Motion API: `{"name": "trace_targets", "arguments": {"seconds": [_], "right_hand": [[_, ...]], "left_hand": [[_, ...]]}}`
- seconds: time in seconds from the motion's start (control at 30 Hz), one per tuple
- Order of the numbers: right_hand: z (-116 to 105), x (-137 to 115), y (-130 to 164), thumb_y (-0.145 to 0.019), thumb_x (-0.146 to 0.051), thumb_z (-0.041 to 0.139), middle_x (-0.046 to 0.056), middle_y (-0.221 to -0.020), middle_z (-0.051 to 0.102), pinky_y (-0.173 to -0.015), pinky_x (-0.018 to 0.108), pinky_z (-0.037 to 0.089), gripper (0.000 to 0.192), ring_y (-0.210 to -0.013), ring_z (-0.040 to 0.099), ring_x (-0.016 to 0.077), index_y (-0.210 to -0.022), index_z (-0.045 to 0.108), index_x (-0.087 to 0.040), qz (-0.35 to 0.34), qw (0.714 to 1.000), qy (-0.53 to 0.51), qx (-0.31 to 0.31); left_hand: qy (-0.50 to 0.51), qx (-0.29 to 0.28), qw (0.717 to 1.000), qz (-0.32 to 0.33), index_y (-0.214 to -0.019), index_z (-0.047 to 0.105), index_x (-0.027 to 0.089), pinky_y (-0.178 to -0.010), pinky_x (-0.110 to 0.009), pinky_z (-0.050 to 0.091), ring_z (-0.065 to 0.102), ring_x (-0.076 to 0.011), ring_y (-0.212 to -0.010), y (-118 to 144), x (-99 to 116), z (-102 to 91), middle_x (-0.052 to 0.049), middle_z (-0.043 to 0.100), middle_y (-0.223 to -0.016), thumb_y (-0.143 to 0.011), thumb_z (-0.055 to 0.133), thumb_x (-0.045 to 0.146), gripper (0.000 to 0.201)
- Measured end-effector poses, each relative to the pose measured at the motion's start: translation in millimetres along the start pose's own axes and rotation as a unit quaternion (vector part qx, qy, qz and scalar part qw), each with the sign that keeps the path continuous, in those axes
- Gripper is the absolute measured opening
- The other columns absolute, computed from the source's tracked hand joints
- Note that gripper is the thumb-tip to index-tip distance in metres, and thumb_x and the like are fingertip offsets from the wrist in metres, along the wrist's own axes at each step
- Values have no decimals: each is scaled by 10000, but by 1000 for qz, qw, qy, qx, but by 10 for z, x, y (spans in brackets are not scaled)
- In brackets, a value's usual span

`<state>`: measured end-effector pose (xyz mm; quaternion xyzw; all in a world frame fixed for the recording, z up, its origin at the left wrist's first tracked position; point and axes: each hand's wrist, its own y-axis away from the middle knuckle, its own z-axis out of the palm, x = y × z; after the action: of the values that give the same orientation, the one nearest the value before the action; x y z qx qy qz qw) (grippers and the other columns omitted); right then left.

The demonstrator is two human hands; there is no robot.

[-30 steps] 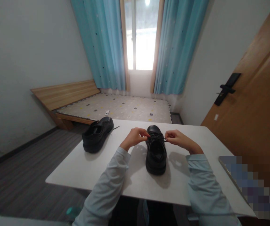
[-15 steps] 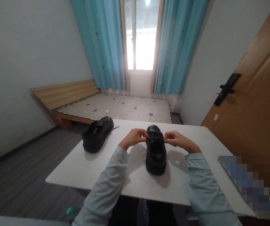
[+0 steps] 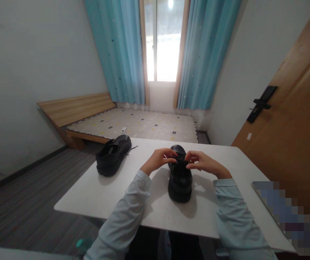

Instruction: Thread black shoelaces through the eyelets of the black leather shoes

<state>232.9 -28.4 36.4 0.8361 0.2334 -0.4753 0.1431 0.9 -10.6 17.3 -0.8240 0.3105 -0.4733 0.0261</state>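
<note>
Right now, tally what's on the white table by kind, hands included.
Black shoes: 2, one in front of the person, one at the table's far left corner
Hands at the near shoe's laces: 2, left hand, right hand
Total: 4

We find no legible text, label, brand, number or sign on anything in view. The two black shoes [image 3: 180,177] [image 3: 113,154] show no readable marking, the white table [image 3: 149,202] is plain, the door [image 3: 292,137] with its handle bears no lettering, and the patch at lower right is blurred beyond reading.
</note>
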Motion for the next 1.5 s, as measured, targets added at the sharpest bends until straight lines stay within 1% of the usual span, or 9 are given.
{"name": "trace_targets", "arguments": {"seconds": [0.27, 0.73, 0.93, 1.03, 1.1, 1.17, 1.27, 1.37, 1.5], "right_hand": [[10, -50, -20, -706, -417, 679, 18, -689, 604, -576, 251, 400, 280, -636, 525, 125, -753, 618, -148, -56, 995, 72, 41], [21, -111, 1, -761, -402, 617, 14, -651, 586, -503, 227, 375, 271, -571, 498, 109, -760, 635, -132, -49, 994, 78, 58], [80, -118, -71, -779, -361, 592, 31, -746, 630, -560, 255, 433, 211, -652, 556, 140, -796, 633, -155, -94, 963, 79, 239], [154, -202, -94, -792, -307, 575, 26, -767, 635, -629, 275, 458, 144, -689, 568, 145, -805, 617, -169, -143, 926, 87, 337], [237, -334, -61, -804, -273, 559, 21, -756, 632, -655, 281, 462, 110, -676, 566, 143, -816, 603, -173, -171, 911, 116, 357], [358, -508, 16, -825, -240, 532, 28, -770, 633, -666, 280, 459, 97, -682, 569, 146, -854, 593, -171, -186, 909, 176, 329], [612, -751, 182, -845, -208, 506, 54, -870, 635, -692, 289, 461, 150, -753, 594, 168, -976, 573, -177, -157, 906, 322, 224], [903, -866, 343, -818, -216, 568, 105, -959, 634, -712, 342, 466, 247, -843, 615, 232, -1057, 568, -155, -66, 867, 468, 155], [1193, -837, 465, -777, -160, 633, 146, -939, 674, -763, 395, 459, 388, -883, 629, 279, -1157, 558, -127, 44, 828, 546, 124]], "left_hand": [[7, -16, 1000, -12, -897, 706, 174, -700, -238, 472, 618, -133, -747, 16, 0, -93, -39, 706, -840, -690, 712, 290, 238], [-24, 20, 999, -12, -798, 726, 174, -694, -224, 467, 629, -131, -717, 14, 14, -136, -25, 724, -786, -749, 666, 335, 179], [-144, 163, 973, -75, -823, 707, 167, -701, -239, 451, 625, -144, -712, -8, -70, -179, -35, 719, -795, -839, 550, 362, 251], [-192, 174, 960, -104, -845, 700, 172, -704, -239, 447, 624, -142, -703, -1, -144, -177, -37, 716, -803, -845, 542, 311, 210], [-223, 164, 953, -123, -866, 696, 184, -701, -239, 448, 628, -146, -718, 11, -187, -166, -36, 715, -817, -845, 536, 295, 196], [-257, 142, 946, -141, -884, 694, 199, -700, -243, 450, 633, -155, -742, 23, -218, -151, -37, 716, -828, -844, 533, 292, 190], [-287, 108, 939, -157, -913, 691, 215, -718, -251, 455, 641, -167, -786, 33, -235, -132, -36, 718, -848, -846, 529, 302, 195], [-297, 86, 937, -165, -931, 690, 218, -743, -252, 456, 644, -169, -818, 33, -228, -122, -39, 718, -873, -853, 519, 312, 210], [-304, 57, 938, -157, -939, 694, 209, -750, -249, 460, 643, -168, -825, 24, -224, -96, -49, 718, -894, -855, 513, 307, 222]]}}
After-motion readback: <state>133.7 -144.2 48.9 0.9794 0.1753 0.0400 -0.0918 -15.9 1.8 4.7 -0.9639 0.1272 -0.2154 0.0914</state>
